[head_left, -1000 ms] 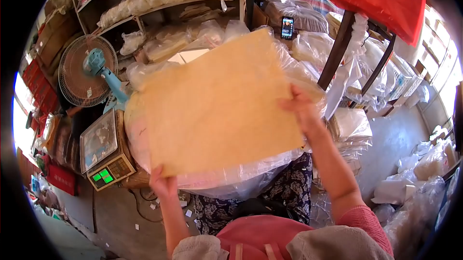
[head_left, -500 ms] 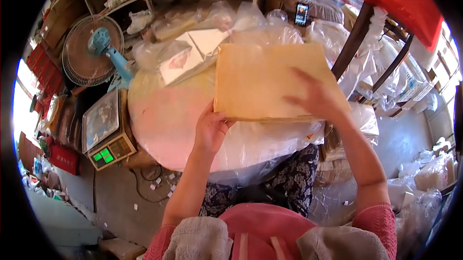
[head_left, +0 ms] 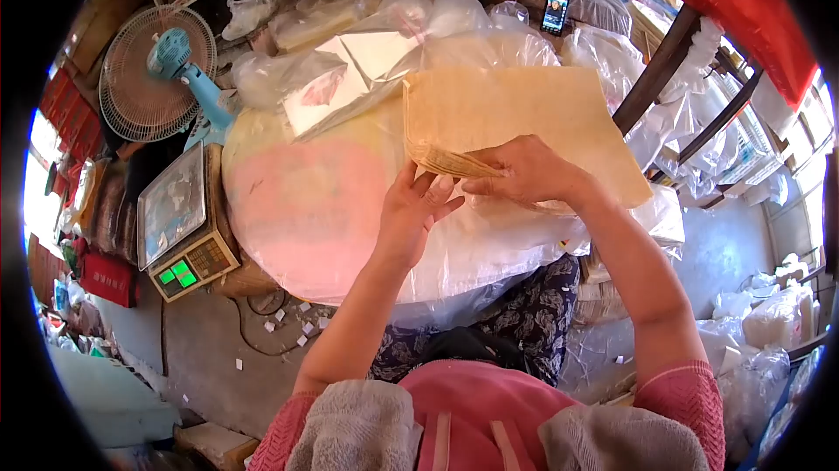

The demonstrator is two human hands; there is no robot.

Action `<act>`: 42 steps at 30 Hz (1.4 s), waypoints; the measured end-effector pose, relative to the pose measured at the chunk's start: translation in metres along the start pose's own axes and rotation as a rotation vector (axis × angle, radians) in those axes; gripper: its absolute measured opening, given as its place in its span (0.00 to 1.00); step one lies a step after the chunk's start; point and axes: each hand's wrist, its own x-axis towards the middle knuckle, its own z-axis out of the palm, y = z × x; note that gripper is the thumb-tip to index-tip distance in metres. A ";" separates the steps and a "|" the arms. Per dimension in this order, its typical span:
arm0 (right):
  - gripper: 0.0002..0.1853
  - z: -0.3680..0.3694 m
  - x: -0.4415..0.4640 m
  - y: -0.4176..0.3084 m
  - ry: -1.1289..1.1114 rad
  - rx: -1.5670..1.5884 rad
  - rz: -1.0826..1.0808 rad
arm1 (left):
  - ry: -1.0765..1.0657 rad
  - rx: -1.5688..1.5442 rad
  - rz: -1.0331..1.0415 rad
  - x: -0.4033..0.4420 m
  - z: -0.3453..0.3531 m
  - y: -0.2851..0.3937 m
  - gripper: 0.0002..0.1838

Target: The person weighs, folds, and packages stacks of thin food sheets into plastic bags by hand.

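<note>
A stack of tan sheets [head_left: 524,113] lies at the right of the plastic-covered round table [head_left: 306,209]. My right hand [head_left: 529,174] grips the near edge of the stack, whose near left corner is bent upward and shows many layers. Just left of that corner, my left hand [head_left: 415,209] is open with its fingers apart, palm up, close to the edges of the sheets. White cards in clear plastic [head_left: 336,91] lie behind, at the back left of the table.
At the left stand a scale [head_left: 188,218] with a green display and a blue fan [head_left: 162,69]. A phone [head_left: 554,13] is upright at the back. A dark post [head_left: 660,69] and red plastic [head_left: 743,8] are on the right. Paper scraps dot the floor.
The large sheet held up by both hands earlier has come down onto the stack at the right. My right hand now bends the stack's near edge, and my left hand has come off it.
</note>
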 end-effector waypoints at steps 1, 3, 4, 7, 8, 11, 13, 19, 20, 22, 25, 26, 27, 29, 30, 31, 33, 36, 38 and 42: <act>0.27 -0.004 0.001 0.000 -0.021 0.006 -0.002 | 0.009 0.021 -0.009 0.002 0.003 0.001 0.30; 0.28 -0.010 0.005 0.003 -0.101 0.030 0.054 | 0.024 0.080 -0.002 0.003 0.006 0.002 0.28; 0.29 -0.011 0.006 0.005 -0.143 0.046 0.084 | 0.028 0.118 0.012 0.002 0.007 0.001 0.27; 0.33 -0.010 0.007 0.011 -0.165 0.099 0.092 | 0.046 0.165 0.033 0.002 0.009 0.000 0.26; 0.34 -0.010 0.007 0.012 -0.164 0.120 0.078 | 0.051 0.170 0.036 0.002 0.010 0.000 0.27; 0.34 -0.011 0.008 0.015 -0.173 0.170 0.047 | 0.061 0.194 0.025 0.002 0.011 0.000 0.26; 0.35 -0.012 0.009 0.018 -0.191 0.195 0.036 | 0.077 0.156 0.024 0.003 0.011 0.000 0.24; 0.37 -0.018 0.009 0.015 -0.229 0.210 0.080 | 0.085 0.117 0.033 0.003 0.009 -0.003 0.22; 0.36 -0.017 0.009 0.017 -0.214 0.223 0.061 | 0.085 0.109 0.029 0.003 0.008 -0.005 0.22; 0.35 -0.014 0.008 0.018 -0.186 0.250 0.024 | 0.081 0.104 0.027 0.003 0.007 -0.005 0.23; 0.35 -0.016 0.008 0.017 -0.196 0.244 0.027 | 0.075 0.099 0.027 0.002 0.006 -0.005 0.23; 0.34 -0.016 0.007 0.017 -0.194 0.239 0.028 | 0.072 0.097 0.026 0.002 0.006 -0.006 0.23; 0.34 -0.016 0.007 0.016 -0.192 0.234 0.029 | 0.066 0.109 0.029 0.002 0.006 -0.006 0.23; 0.34 -0.016 0.005 0.014 -0.186 0.221 0.041 | 0.052 0.131 0.035 0.002 0.004 -0.007 0.22; 0.34 -0.018 0.004 0.012 -0.181 0.211 0.050 | 0.070 0.109 0.021 0.001 0.008 -0.003 0.22; 0.34 -0.019 0.004 0.011 -0.177 0.199 0.058 | 0.088 0.087 0.008 -0.001 0.014 0.003 0.21; 0.29 -0.014 0.006 0.014 -0.147 0.116 0.010 | 0.142 0.037 -0.011 -0.001 0.016 0.004 0.20; 0.23 0.000 0.008 0.000 -0.054 -0.121 0.032 | 0.247 0.027 -0.037 0.008 0.003 -0.003 0.19; 0.22 0.024 0.001 -0.011 0.085 -0.286 0.037 | 0.317 0.112 -0.058 0.011 -0.003 -0.005 0.19; 0.25 0.022 -0.005 -0.016 0.134 -0.445 0.069 | 0.334 0.173 0.012 0.012 -0.010 -0.018 0.19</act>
